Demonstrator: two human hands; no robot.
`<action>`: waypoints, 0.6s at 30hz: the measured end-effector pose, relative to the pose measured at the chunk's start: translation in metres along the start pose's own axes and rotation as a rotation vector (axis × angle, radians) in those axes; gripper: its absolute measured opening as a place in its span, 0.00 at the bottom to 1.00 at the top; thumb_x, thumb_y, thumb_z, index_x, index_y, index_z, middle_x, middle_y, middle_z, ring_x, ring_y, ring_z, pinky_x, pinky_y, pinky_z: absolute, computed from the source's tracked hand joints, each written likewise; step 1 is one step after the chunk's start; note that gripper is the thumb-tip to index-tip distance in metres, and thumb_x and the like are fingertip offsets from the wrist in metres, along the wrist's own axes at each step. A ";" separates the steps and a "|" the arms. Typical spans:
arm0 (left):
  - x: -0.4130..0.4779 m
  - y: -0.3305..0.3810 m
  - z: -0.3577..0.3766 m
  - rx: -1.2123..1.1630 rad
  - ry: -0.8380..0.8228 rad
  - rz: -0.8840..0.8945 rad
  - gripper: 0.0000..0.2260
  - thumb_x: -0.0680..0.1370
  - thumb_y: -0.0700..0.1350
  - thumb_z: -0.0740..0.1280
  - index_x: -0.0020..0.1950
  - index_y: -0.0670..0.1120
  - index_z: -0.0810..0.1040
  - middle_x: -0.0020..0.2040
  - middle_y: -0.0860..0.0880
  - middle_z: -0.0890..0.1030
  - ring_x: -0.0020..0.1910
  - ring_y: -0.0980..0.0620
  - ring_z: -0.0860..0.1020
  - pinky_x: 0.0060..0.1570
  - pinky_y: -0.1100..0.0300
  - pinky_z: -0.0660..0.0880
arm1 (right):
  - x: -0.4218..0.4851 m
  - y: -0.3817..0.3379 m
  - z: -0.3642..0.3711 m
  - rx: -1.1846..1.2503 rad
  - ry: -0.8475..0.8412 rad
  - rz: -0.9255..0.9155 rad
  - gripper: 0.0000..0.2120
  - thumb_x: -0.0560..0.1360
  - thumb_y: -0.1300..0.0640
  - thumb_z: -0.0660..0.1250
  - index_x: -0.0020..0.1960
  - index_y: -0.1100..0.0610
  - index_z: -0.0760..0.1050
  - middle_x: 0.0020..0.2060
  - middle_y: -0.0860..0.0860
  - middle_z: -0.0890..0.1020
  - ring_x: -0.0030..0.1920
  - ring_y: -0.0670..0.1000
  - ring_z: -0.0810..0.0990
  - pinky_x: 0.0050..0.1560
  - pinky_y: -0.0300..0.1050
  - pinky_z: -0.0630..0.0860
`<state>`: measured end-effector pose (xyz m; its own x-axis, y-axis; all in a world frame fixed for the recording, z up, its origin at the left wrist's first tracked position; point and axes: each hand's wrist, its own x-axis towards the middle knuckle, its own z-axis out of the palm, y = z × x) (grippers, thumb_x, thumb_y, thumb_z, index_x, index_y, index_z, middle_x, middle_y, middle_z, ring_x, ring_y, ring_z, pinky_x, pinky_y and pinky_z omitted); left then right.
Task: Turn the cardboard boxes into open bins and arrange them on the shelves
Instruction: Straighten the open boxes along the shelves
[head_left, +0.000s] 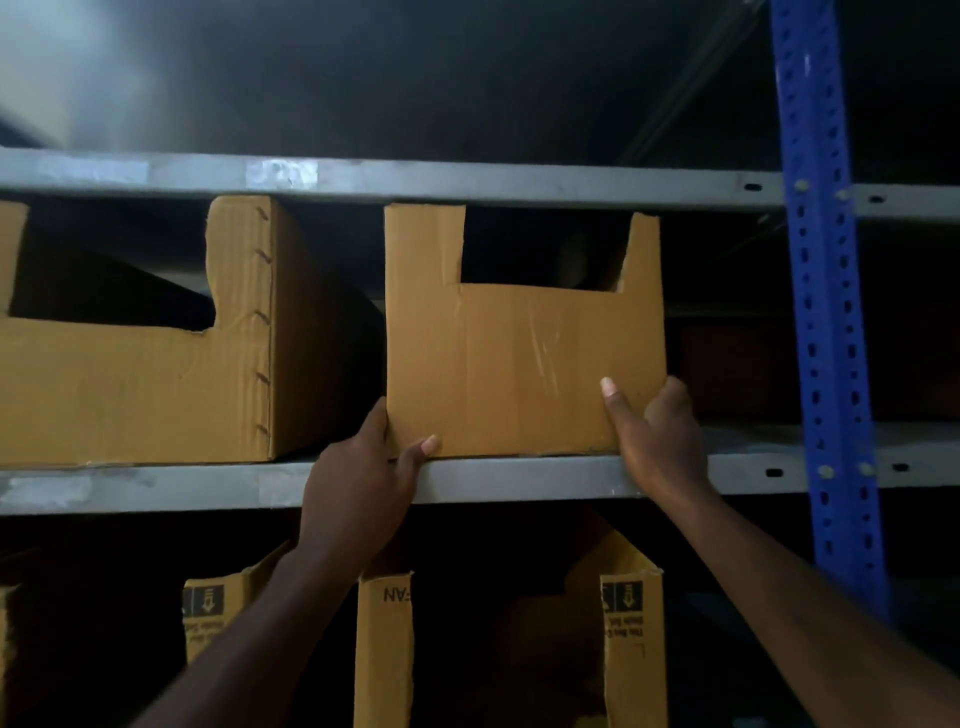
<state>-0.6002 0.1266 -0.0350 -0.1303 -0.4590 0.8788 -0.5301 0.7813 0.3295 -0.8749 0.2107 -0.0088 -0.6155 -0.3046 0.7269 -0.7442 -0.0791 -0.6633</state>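
Lettering (393, 594) "AN" marks box (384, 660) below gripped bin (519, 364).

Perhaps "AN", inverted, on lower box (384, 649)

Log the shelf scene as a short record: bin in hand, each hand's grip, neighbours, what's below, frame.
bin in hand: cut-front bin, upright on the middle shelf, its front at the shelf's edge
left: left hand grips the bin's lower left corner, thumb on the front face
right: right hand grips the lower right edge, thumb on the front face
neighbour: larger bin to the left on the same shelf, with a gap between them
below: printed bins, partly hidden by the forearms
frame: blue upright at the right
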 end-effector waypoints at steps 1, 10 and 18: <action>0.000 0.000 0.000 0.000 0.003 0.004 0.29 0.79 0.61 0.63 0.77 0.51 0.64 0.46 0.56 0.77 0.35 0.62 0.74 0.33 0.68 0.67 | -0.001 0.000 0.001 -0.001 0.014 -0.002 0.36 0.76 0.30 0.59 0.73 0.55 0.60 0.65 0.55 0.73 0.59 0.57 0.76 0.53 0.53 0.76; 0.002 -0.002 -0.001 0.009 -0.032 0.033 0.27 0.79 0.62 0.62 0.76 0.54 0.64 0.51 0.55 0.80 0.37 0.62 0.75 0.35 0.67 0.69 | -0.005 -0.005 0.005 0.030 0.103 0.047 0.34 0.78 0.35 0.61 0.74 0.56 0.61 0.66 0.56 0.74 0.60 0.58 0.77 0.53 0.52 0.74; -0.001 0.003 -0.001 0.010 0.003 0.016 0.26 0.80 0.61 0.62 0.75 0.52 0.68 0.41 0.60 0.74 0.35 0.64 0.74 0.34 0.71 0.66 | -0.010 -0.002 0.007 -0.026 0.132 -0.007 0.38 0.77 0.34 0.60 0.77 0.56 0.57 0.69 0.56 0.70 0.64 0.58 0.74 0.58 0.54 0.72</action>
<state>-0.6009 0.1294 -0.0346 -0.1367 -0.4453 0.8849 -0.5368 0.7841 0.3117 -0.8650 0.2072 -0.0159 -0.6375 -0.1765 0.7500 -0.7542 -0.0557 -0.6542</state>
